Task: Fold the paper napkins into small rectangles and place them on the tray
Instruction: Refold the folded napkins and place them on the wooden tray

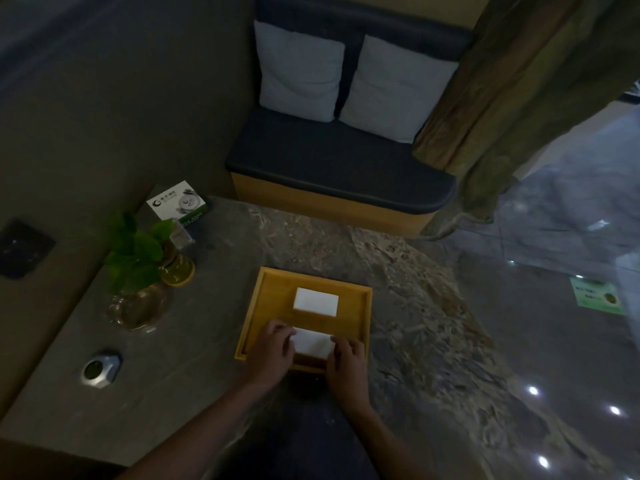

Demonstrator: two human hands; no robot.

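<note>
A square wooden tray (360,306) lies on the stone table. One folded white napkin (316,302) rests in the tray's far half. A second folded white napkin (313,342) sits in the near half, held at both short ends. My left hand (272,351) pinches its left end with curled fingers. My right hand (346,360) pinches its right end the same way. Both hands reach over the tray's near rim.
A green plant in a glass vase (136,282) stands left of the tray, with a yellow glass holder (176,270) and a card stand (176,202) behind it. A small silver device (100,368) lies near left. A dark bench with two cushions (339,157) faces the table.
</note>
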